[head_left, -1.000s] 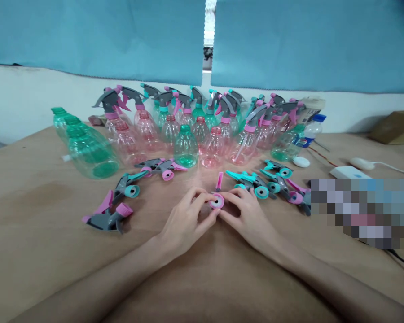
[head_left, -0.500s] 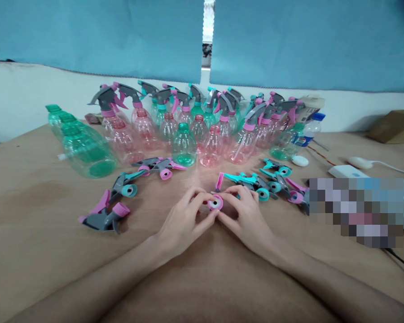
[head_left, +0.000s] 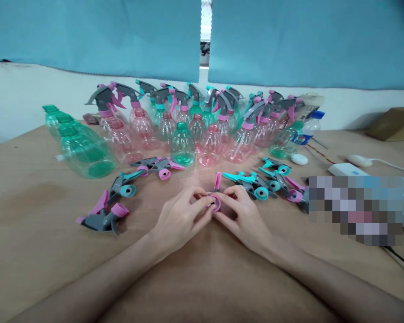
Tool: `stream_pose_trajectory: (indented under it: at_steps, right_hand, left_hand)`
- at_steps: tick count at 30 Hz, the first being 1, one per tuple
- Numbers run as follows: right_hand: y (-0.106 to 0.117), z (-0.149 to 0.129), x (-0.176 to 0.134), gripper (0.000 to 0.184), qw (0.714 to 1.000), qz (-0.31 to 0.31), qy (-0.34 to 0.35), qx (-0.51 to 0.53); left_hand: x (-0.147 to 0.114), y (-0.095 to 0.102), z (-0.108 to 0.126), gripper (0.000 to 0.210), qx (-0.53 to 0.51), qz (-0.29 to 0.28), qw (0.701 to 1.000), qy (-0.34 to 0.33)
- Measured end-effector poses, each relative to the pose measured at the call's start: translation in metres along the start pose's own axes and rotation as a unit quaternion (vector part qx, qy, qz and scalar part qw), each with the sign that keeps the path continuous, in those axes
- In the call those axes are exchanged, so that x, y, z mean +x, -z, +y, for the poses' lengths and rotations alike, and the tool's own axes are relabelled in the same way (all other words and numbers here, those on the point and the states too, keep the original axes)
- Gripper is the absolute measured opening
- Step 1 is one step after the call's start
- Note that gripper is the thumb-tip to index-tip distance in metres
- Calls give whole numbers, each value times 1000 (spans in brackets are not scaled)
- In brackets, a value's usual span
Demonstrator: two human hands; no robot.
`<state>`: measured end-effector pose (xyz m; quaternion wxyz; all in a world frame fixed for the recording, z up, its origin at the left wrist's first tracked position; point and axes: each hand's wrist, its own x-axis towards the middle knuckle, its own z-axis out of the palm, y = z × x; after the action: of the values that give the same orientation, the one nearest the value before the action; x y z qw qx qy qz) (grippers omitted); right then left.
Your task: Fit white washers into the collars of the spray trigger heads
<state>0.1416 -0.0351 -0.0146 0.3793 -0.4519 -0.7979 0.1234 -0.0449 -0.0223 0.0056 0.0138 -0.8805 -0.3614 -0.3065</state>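
Note:
A grey and pink trigger spray head (head_left: 217, 182) is held just above the table, its pink screw collar (head_left: 218, 204) facing me. On the collar's right side, the thumb and fingers of my right hand (head_left: 244, 213) are closed. My left hand (head_left: 185, 213) pinches at the collar's open end, fingertips over its dark centre hole and partly covering the opening. Whether anything small sits between those fingertips is hidden. Just right of the held piece lie spray heads with turquoise triggers and collars (head_left: 261, 194).
More loose spray heads lie at left, including a pink-collared one (head_left: 103, 220). Behind stand several pink and green bottles (head_left: 183, 146), many with spray heads on. Green bottles (head_left: 87, 152) lean together at left. At right are a white box (head_left: 346, 170), cables and a blurred patch.
My left fingertips have moved in over the collar's opening, covering the white inside that showed before. The collar has turned slightly leftward. My right hand keeps its hold.

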Motion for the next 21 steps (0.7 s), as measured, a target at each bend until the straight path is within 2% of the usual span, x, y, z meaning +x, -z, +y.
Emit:
stream_pose_trajectory:
  at_steps: [6,10,17,21]
  right_hand:
    - [1,2,1,23,1000,-1,20,1]
    - [-1,4,3,20,999,10,33,-5]
    - [-1,5,2,22,999,15,31,-13]
    - [-1,4,3,18,999,20,38,-12]
  left_hand:
    - [4,1,-2,19,0,-14,999,-30]
    - [8,2,-5,16,8,-5,999,-32]
    - [6,0,-3,17,-35,-19,998,-39]
    - [7,-2,-5,13,-26,12,999,-16]
